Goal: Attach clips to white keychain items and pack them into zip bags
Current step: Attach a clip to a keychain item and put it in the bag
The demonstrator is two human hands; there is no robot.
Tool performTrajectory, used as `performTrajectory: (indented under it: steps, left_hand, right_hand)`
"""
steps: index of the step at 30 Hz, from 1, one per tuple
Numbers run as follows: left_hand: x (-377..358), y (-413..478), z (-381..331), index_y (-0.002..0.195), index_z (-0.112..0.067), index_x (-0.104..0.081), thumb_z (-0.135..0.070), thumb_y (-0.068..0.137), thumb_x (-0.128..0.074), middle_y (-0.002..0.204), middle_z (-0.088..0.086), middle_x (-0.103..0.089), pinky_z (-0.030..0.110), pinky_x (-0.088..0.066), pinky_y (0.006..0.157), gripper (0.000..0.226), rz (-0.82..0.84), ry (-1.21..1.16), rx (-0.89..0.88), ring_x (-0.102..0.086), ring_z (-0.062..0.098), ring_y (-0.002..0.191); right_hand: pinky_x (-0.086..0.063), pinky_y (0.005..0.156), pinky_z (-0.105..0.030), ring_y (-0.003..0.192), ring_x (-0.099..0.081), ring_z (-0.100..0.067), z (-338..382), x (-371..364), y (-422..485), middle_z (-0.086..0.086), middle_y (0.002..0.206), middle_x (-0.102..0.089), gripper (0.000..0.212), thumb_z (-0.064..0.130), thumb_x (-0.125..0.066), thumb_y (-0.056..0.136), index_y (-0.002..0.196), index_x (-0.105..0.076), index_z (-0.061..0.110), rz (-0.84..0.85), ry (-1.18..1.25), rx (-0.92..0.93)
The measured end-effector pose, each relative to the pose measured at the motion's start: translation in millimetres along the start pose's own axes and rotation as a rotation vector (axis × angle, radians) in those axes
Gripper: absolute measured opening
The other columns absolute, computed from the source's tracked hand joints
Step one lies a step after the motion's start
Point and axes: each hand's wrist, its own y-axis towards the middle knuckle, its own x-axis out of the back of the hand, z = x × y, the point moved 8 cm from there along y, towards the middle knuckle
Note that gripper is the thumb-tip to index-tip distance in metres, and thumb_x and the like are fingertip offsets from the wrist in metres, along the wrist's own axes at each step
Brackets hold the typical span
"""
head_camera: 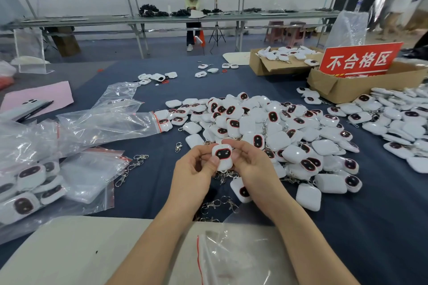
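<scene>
A workshop with white walls lies behind, where one person (192, 2) sits at a long desk (162, 18). In front, one desk (370, 227) under dark blue cloth carries the work. Two big heaps of white keychains, too many to count, lie on it: one in the middle (266, 127), one at the right edge (398, 118). Two cardboard boxes (347, 90) stand at the far right, the farther one holding more keychains, and one red sign (359, 59) leans in the nearer one. Clear bags (104, 120) with red zip lines spread across the left, some already packed, and one more bag (231, 254) lies close below the arms. One clear stand (29, 51) is at the far left. One pink sheet (46, 96) bears one phone (25, 106) and one pen (34, 111). A few metal clips (136, 162) lie loose left of the hands, others beneath them.

One keychain (222, 156) is held up above the near side of the middle heap. It is a rounded white square with a dark oval face rimmed in red and two small pale marks.

The left hand (196, 166) grips it from the left, thumb on the lower face. The right hand (250, 162) holds its right side, fingers curled over the top and behind. Whether a clip is attached to it, I cannot tell.
</scene>
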Motion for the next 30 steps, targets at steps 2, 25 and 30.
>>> performTrajectory:
  steps: [2, 25, 30]
  left_hand:
    - [1.2, 0.6, 1.5, 0.096, -0.024, -0.074, -0.010, 0.096, -0.066, 0.083, 0.000, -0.074, 0.021, -0.053, 0.074, 0.016, -0.010, -0.001, 0.000, -0.064, 0.006, 0.078]
    - [-6.4, -5.6, -13.3, 0.114, -0.037, -0.063, -0.028, 0.098, -0.065, 0.104, -0.018, -0.068, 0.008, -0.047, 0.075, 0.018, -0.020, 0.208, -0.129, -0.063, -0.003, 0.097]
    - [16.6, -2.3, -11.5, 0.103, -0.027, -0.075, -0.031, 0.105, -0.054, 0.086, -0.015, -0.074, 0.017, -0.051, 0.075, 0.021, -0.134, 0.126, -0.077, -0.067, 0.004, 0.080]
  right_hand:
    - [-0.055, 0.090, -0.034, 0.095, -0.069, -0.022, -0.9, 0.0, 0.8, 0.009, 0.098, -0.076, 0.033, 0.004, -0.050, 0.103, 0.101, -0.069, 0.030, -0.012, -0.009, -0.009]
    - [-0.055, 0.086, -0.019, 0.111, -0.070, -0.016, 5.5, -13.4, -2.3, -0.001, 0.114, -0.076, 0.056, -0.013, -0.040, 0.096, 0.108, -0.073, 0.031, 0.196, 0.198, -0.005]
    - [-0.057, 0.089, -0.023, 0.102, -0.072, -0.013, 7.8, -7.6, -1.5, -0.005, 0.118, -0.071, 0.041, -0.008, -0.043, 0.100, 0.124, -0.065, 0.018, 0.080, 0.069, -0.067]
